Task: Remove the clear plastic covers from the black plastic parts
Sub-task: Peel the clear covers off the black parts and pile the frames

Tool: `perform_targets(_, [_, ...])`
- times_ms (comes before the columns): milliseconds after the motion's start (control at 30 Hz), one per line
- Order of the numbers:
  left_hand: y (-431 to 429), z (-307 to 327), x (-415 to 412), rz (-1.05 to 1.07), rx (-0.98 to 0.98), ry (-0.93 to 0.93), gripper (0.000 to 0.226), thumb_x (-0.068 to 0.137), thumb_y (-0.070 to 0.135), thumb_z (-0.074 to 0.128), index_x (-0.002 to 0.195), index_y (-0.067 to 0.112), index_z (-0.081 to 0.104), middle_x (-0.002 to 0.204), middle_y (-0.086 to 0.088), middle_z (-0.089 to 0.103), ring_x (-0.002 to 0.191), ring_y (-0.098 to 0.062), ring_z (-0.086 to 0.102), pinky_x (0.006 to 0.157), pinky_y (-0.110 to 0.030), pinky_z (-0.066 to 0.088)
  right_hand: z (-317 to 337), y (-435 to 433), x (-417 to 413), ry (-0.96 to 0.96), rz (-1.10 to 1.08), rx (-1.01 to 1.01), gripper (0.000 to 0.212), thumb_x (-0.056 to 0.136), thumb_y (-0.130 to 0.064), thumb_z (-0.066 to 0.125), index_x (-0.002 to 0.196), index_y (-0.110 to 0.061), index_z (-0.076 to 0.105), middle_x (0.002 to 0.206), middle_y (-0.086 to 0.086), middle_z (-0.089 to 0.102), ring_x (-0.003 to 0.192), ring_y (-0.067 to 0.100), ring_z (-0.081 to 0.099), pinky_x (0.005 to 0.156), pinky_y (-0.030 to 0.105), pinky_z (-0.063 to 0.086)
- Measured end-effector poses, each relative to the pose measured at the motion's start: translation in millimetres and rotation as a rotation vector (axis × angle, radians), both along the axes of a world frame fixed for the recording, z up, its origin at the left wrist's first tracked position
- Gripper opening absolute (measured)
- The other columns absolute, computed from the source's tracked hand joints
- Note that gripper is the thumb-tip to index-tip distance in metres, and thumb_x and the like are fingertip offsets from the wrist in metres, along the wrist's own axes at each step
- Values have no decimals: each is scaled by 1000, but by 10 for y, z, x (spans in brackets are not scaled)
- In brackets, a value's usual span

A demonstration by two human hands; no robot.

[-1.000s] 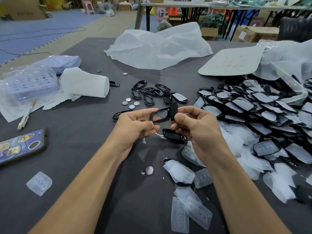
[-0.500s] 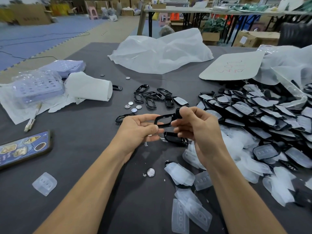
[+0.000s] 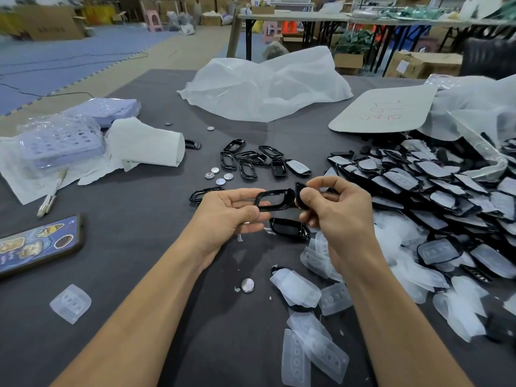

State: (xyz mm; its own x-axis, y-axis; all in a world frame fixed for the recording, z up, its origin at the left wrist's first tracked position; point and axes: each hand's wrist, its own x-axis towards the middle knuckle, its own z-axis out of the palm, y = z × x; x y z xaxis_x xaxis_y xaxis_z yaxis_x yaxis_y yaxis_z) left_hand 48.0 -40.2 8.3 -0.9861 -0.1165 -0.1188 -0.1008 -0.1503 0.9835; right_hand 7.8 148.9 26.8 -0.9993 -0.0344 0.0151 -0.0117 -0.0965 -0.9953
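Pinching a bare black frame (image 3: 275, 199) at centre frame with the left hand (image 3: 229, 210), right hand (image 3: 335, 210) in a tight grip on a small black piece (image 3: 300, 195) at its end. Looks early: few stripped frames (image 3: 251, 160) above centre, shed clear covers (image 3: 312, 331) below, big covered heap (image 3: 432, 185) at right to go.

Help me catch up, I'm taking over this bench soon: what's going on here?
A person is working at a grey table. The left hand holds a black frame, and the right hand pinches a small black piece at the frame's end. A pile of covered parts lies to the right, bare frames sit in the middle, and loose clear covers lie near the front edge.
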Motion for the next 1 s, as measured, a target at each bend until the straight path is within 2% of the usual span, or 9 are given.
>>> perform_targets(200, [-16,-18,4,-5,7,5,33,94,-11,63,116,11,73,106,-8,80,96,-21,78,72,-25,63,-21,-25,-2,56,-3,26,30,83,12,70,84,-17,79,69,2,74,58,14,65,58,20,53])
perform_targets(300, [-5,-15,0,-10,11,6,35,92,-13,64,117,10,72,106,-8,80,94,-20,79,71,-25,63,-23,-17,-15,61,-1,25,28,83,8,74,75,-19,80,68,4,74,58,16,65,57,21,53])
perform_targets(467, [9,7,-8,27,50,8,35,92,-12,65,116,12,71,101,-7,81,86,-19,79,67,-24,62,-29,-13,-12,89,-19,86,23,79,-1,82,74,-24,81,68,1,75,61,13,63,58,23,52])
perform_targets(600, [18,16,14,6,23,12,24,93,-5,68,113,8,72,98,-9,81,85,-16,79,66,-23,61,-31,-49,11,158,-25,196,19,78,-10,83,77,-29,81,75,1,76,73,36,65,68,44,56])
perform_targets(633, [24,16,20,1,12,20,23,93,-5,68,111,8,73,96,-9,81,84,-16,79,66,-23,61,-40,-61,18,187,-29,246,19,78,-13,83,76,-32,81,76,-3,74,71,33,61,65,43,53])
perform_targets(700, [34,19,28,-10,2,39,24,93,-7,67,108,10,75,95,-9,81,84,-15,78,69,-24,62,-59,-84,31,240,-35,338,21,78,-16,83,74,-35,80,83,-14,71,70,10,58,66,28,44])
perform_targets(833, [49,38,52,-54,4,60,32,91,-14,64,111,9,74,99,-10,81,86,-16,78,71,-24,62,-64,-107,57,275,-61,419,23,77,-11,82,67,-31,78,91,-21,70,91,-6,64,73,7,41])
perform_targets(900, [53,35,54,-57,-15,70,37,90,-20,61,115,4,73,101,-14,80,86,-17,78,71,-24,61,-64,-113,68,278,-76,442,22,77,-12,82,67,-31,78,85,-22,72,87,-6,65,72,4,42])
perform_targets(1000, [45,33,60,-54,-52,93,46,84,-28,59,120,-1,71,106,-20,78,91,-22,77,76,-23,60,-56,-125,92,268,-95,490,16,80,-18,81,70,-31,78,70,-21,71,74,3,66,65,15,50])
